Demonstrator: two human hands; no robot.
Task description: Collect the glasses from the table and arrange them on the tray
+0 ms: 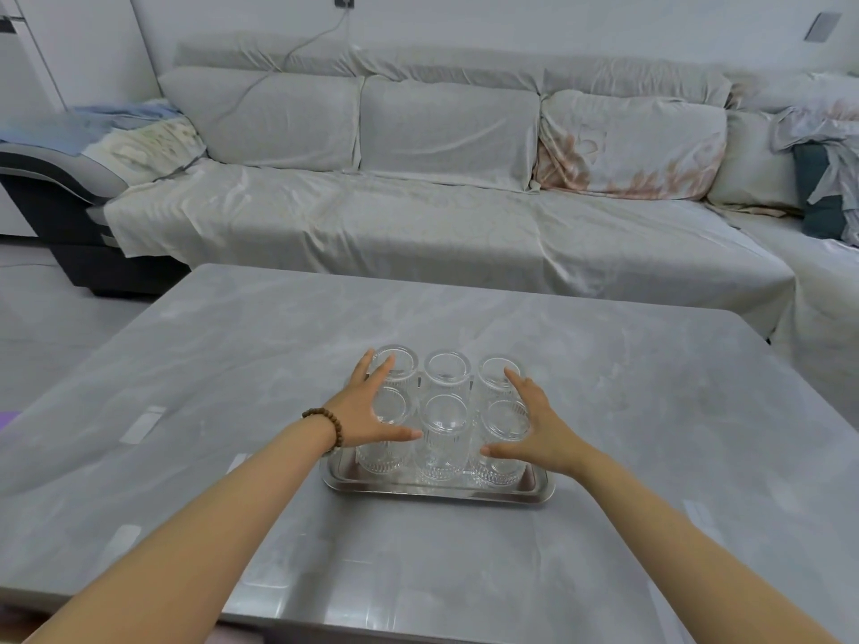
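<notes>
Several clear ribbed glasses (pixel 445 429) stand upside down in two rows on a shiny steel tray (pixel 432 491) on the grey table. My left hand (pixel 367 411) rests spread against the left-hand glasses, thumb pointing right along the front one. My right hand (pixel 534 429) lies spread against the right-hand glasses, thumb pointing left. Both hands flank the group with fingers apart; neither closes around a single glass. A bead bracelet (pixel 327 425) is on my left wrist.
The grey marble-look table (pixel 232 364) stretches wide on all sides of the tray. Behind it stands a long sofa (pixel 418 216) under a pale cover, with cushions and crumpled cloths at the right end.
</notes>
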